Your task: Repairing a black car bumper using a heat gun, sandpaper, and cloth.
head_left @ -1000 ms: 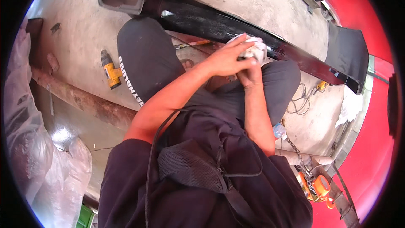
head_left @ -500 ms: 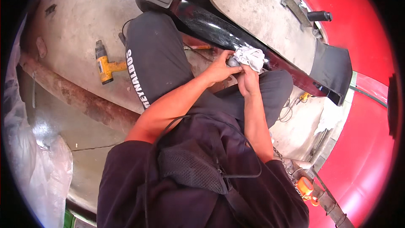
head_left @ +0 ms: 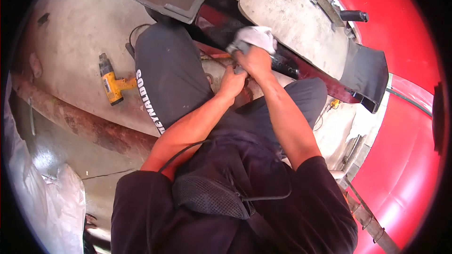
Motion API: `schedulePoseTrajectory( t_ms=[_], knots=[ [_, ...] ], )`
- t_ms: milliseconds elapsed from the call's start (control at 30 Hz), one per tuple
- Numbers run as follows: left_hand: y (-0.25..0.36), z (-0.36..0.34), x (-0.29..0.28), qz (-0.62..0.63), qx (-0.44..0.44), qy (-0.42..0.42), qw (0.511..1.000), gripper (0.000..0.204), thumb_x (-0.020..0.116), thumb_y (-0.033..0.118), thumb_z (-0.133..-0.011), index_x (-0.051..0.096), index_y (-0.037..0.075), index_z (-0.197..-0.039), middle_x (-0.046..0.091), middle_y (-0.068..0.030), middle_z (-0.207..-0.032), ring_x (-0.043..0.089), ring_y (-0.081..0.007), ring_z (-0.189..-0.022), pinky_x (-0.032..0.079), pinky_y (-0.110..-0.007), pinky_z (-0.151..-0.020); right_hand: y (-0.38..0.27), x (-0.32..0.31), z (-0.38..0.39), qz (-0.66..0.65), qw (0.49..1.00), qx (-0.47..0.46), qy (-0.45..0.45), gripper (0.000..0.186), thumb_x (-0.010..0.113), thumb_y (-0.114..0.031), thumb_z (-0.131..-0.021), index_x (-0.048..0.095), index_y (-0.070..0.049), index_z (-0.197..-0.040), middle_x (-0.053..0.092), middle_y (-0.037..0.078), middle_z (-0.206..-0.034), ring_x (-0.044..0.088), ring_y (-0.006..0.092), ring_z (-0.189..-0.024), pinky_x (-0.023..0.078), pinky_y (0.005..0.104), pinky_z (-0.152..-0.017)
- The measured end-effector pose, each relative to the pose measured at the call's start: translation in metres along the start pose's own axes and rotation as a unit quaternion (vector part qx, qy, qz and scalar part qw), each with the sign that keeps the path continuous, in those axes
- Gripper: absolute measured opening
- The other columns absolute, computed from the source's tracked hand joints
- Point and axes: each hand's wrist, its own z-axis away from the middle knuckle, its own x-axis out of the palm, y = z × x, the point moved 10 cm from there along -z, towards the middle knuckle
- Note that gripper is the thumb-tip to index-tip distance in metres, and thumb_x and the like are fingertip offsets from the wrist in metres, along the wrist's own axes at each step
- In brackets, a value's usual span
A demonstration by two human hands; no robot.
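A white crumpled cloth [head_left: 260, 36] is bunched in my right hand [head_left: 256, 60], which presses it on the long glossy black and dark red vehicle panel [head_left: 322, 76]. Motion blurs the cloth and the fingers around it. Just below, closer to my body, my left hand [head_left: 231, 83] is closed around a small greyish thing that I cannot make out. The panel runs from upper left to lower right beyond my bent knees, with a matte black end piece [head_left: 365, 68] on the right.
A yellow and black cordless drill [head_left: 112, 82] lies on the concrete floor left of my knee. A rusty pipe [head_left: 80, 115] crosses the left side. Red bodywork [head_left: 400, 160] fills the right, and plastic sheeting [head_left: 52, 207] hangs at lower left.
Both hands were together at the cloth. My right hand has carried the cloth left along the panel, while my left hand has come away from it, lower and leftward.
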Motion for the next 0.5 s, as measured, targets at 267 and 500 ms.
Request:
schedulePoseTrajectory(
  t_ms=[267, 500],
  knots=[
    [0.018, 0.004, 0.002, -0.184, 0.095, 0.038, 0.978, 0.061, 0.068, 0.018, -0.084, 0.049, 0.000, -0.139, 0.066, -0.0160, -0.110, 0.067, -0.0228, -0.087, 0.055, -0.035, -0.063, 0.005, 0.021, -0.022, 0.115, 0.978, 0.052, -0.165, 0.078, 0.068, -0.063, -0.080, 0.066, 0.000, -0.125, 0.067, 0.026, -0.122, 0.066, 0.0369, -0.114, 0.051, 0.0431, -0.098],
    [0.020, 0.008, 0.016, -0.169, 0.059, -0.023, 0.984, 0.067, 0.070, 0.023, -0.082, 0.047, 0.001, -0.141, 0.064, -0.0169, -0.113, 0.066, -0.0232, -0.086, 0.055, -0.035, -0.062, 0.180, -0.034, 0.011, 0.168, 0.956, 0.203, -0.127, 0.078, 0.069, -0.064, -0.077, 0.069, 0.001, -0.119, 0.069, 0.026, -0.119, 0.067, 0.0368, -0.112, 0.051, 0.0415, -0.096]
  ],
)
